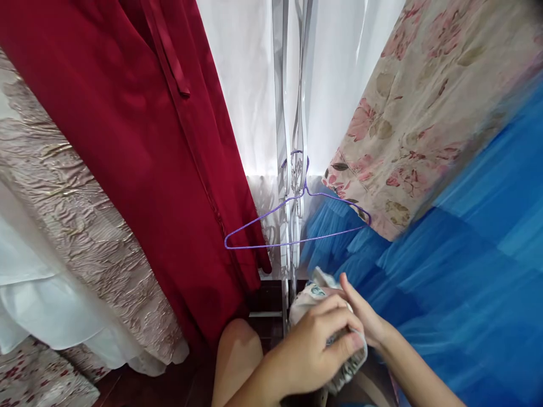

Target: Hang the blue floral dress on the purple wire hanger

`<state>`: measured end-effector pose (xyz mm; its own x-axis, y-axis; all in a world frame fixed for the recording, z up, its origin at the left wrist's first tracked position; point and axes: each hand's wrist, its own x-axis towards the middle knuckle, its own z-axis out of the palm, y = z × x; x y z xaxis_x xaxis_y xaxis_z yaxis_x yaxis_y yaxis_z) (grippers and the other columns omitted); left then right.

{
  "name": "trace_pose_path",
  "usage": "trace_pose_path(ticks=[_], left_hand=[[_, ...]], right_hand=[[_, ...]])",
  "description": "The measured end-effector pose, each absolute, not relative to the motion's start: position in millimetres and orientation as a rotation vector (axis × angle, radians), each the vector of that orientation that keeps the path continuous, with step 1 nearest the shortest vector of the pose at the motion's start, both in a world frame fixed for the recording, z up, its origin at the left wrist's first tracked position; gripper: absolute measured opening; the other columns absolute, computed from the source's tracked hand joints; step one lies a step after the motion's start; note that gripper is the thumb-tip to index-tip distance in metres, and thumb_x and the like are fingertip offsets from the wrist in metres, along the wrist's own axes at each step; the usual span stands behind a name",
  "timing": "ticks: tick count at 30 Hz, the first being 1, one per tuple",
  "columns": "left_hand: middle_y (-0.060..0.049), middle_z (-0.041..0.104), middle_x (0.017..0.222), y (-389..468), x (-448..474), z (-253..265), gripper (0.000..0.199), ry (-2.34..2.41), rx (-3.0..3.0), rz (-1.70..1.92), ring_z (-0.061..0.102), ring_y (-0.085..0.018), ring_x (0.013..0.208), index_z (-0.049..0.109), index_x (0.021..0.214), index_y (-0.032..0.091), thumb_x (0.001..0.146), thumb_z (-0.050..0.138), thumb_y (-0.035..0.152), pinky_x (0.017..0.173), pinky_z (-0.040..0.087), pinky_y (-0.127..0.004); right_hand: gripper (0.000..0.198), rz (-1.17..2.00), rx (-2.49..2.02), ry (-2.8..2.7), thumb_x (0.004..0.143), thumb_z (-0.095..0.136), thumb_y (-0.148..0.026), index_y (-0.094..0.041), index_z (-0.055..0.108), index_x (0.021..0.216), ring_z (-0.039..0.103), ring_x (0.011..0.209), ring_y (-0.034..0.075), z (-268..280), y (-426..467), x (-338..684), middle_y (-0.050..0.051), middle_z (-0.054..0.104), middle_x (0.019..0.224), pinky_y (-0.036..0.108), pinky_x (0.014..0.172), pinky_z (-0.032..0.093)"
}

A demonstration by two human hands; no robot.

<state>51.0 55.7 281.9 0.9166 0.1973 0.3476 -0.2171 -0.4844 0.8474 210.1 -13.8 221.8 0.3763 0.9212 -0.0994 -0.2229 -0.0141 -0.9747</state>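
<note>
A bunched piece of white patterned cloth point(303, 302), with dark print along a gathered lower part, lies between my two hands low in the view. My left hand point(316, 345) is closed on it, with the thumb and curled fingers pinching its edge. On the far side, my right hand point(367, 314) holds the same cloth with its thumb stretched upward; most of its fingers are hidden behind the cloth and my left hand. Beyond both hands, a bare purple hanger point(267, 246) hangs from white straps point(285, 113).
A dark red garment point(127, 158) and a textured pinkish garment point(85, 186) hang on the left. To the right are a floral garment point(407, 124) and blue tulle point(479, 271). White fabric point(241, 73) hangs behind the straps. My bare knee point(240, 345) is below, above dark flooring.
</note>
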Motion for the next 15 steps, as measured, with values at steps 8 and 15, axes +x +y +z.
trace_pose_path(ticks=[8, 15], left_hand=[[-0.007, 0.068, 0.121, 88, 3, 291, 0.031, 0.097, 1.928, 0.853, 0.062, -0.026, 0.114, 0.067, 0.126, 0.029, 0.097, 0.056, 0.029, 0.103, 0.045, -0.036], [-0.007, 0.072, 0.093, 92, -5, 214, 0.051, 0.370, 1.691, 0.305, 0.067, -0.028, 0.091, 0.074, 0.098, 0.024, 0.088, 0.051, 0.068, 0.084, 0.055, -0.037]], right_hand=[[0.045, 1.776, -0.896, -0.802, 0.058, 0.084, -0.040, -0.014, 0.075, 0.094, 0.057, 0.071, 0.018, 263, -23, 186, 0.005, 0.067, 0.081, 0.027, 0.071, 0.044], [0.020, 1.449, -1.181, -1.113, 0.068, 0.078, -0.031, -0.014, 0.070, 0.076, 0.041, 0.053, 0.011, 299, -22, 216, 0.001, 0.057, 0.062, 0.024, 0.052, 0.029]])
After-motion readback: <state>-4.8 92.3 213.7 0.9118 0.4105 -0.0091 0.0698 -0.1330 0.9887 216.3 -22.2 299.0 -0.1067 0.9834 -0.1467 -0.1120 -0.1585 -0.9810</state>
